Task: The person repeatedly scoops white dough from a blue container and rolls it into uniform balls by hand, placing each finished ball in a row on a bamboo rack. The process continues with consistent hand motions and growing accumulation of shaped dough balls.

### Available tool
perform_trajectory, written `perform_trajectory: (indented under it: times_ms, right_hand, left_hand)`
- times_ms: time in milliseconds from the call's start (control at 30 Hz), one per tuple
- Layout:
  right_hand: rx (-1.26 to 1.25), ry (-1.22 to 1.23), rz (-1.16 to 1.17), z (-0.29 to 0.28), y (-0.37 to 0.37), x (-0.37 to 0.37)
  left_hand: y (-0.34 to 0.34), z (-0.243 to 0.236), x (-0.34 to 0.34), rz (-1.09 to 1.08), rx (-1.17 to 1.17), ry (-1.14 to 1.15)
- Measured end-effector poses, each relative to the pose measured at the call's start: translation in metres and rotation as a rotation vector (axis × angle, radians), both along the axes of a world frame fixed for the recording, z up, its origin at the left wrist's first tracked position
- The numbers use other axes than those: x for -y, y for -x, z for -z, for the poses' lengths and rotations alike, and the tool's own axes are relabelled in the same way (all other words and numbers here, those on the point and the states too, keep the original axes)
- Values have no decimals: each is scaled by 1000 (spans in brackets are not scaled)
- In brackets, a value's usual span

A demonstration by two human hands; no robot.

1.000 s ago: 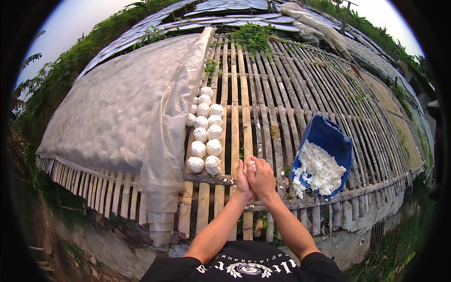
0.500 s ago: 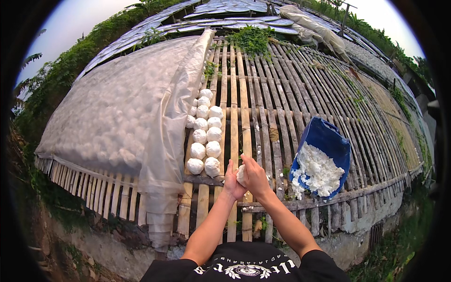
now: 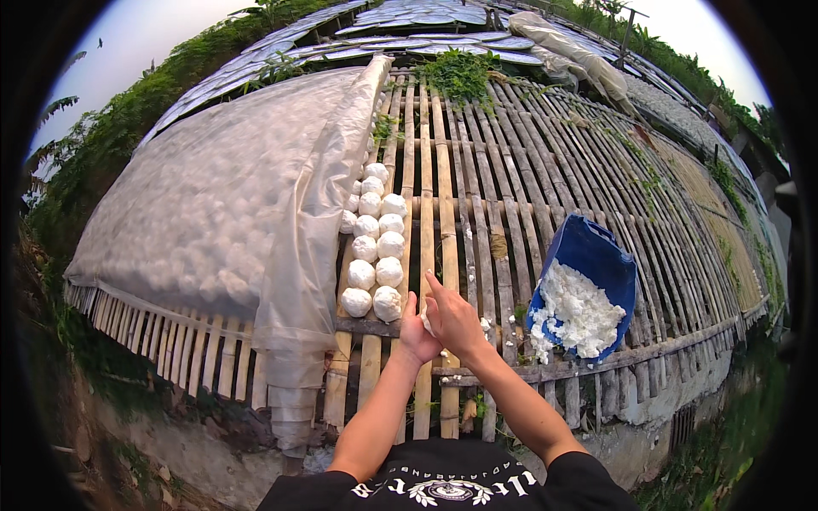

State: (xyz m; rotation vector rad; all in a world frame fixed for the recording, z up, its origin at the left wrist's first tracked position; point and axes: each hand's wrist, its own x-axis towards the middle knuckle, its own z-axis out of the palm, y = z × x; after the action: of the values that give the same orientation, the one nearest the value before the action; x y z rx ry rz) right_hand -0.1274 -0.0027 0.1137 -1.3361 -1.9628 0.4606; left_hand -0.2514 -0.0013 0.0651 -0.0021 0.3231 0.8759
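Two-handed grip [image 3: 457, 324] holds white lump [image 3: 427, 320]; black shirt [image 3: 441, 454] bears white lettering [image 3: 512, 485].

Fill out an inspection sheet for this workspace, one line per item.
Surface: slatted rack with gaps between the slats; a translucent sheet covers its left side.
Job's things: white balls lined up beside the sheet; blue container at right, with crumbly white material inside.
Clutter: white crumbs on the slats; leafy clump at the far end.
Hands: left hand and right hand together around a white lump, mostly hidden.
Cables: nothing seen.
Surroundings: greenery at left; overlapping flat panels beyond the rack.
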Motion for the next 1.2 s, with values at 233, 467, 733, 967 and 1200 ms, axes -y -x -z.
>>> perform_trajectory:
  times_ms: [233, 467, 733, 967, 1200]
  right_hand:
    - [259, -218, 219, -1, 16, 11]
    - [22, -158, -37, -10, 6, 5]
    - [-35, -234, 132, -15, 15, 12]
    - [-9, -243, -10, -15, 8, 9]
    - [-33, -120, 96, -20, 14, 8]
  left_hand:
    - [-26, 12, 1, -261, -234, -104]
    - [4, 27, -8, 49, 89, -107]
    - [-19, 28, 3, -186, -208, -64]
    - [-3, -8, 7, -77, -158, -59]
    - [-4, -19, 17, -143, -110, -102]
